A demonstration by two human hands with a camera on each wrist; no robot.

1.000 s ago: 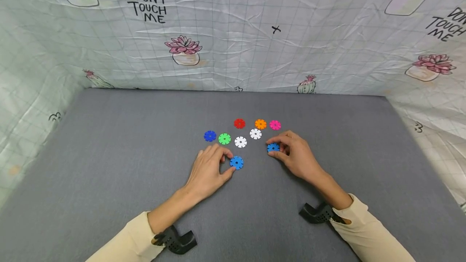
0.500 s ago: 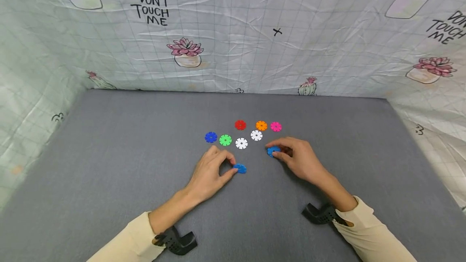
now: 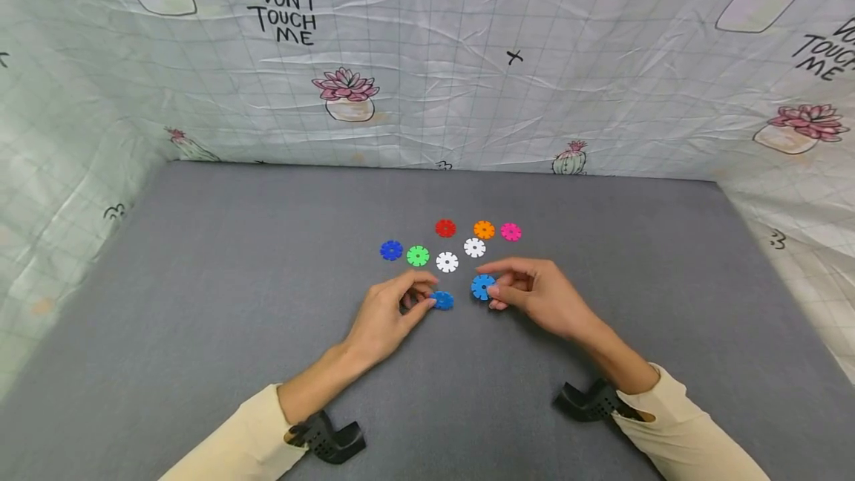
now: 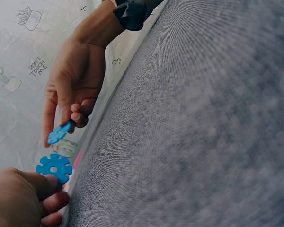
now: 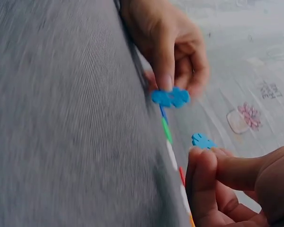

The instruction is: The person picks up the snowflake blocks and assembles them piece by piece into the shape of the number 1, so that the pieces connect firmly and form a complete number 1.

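My left hand (image 3: 384, 318) pinches a light-blue notched plastic disc (image 3: 442, 300) by its near edge, between thumb and fingers. That disc is tilted in the head view, while its face and centre hole show in the left wrist view. Just to the right, my right hand (image 3: 544, 295) pinches a second light-blue notched disc (image 3: 484, 287) with the thumb on its face and the index finger stretched out past it. Seen from the left wrist, the right hand's disc (image 4: 59, 133) is close above the left hand's disc (image 4: 54, 168), with a small gap between them.
Beyond the hands, several notched discs lie flat on the grey table (image 3: 267, 243): dark blue (image 3: 391, 250), green (image 3: 418, 256), two white (image 3: 447, 262), red (image 3: 445, 228), orange (image 3: 484, 229) and pink (image 3: 510, 231). A printed cloth (image 3: 427, 95) hangs behind the table.
The right hand has moved left and nearer with its disc, narrowing the gap. The left hand's disc has tipped from facing up to a slant. The loose discs lie as before.
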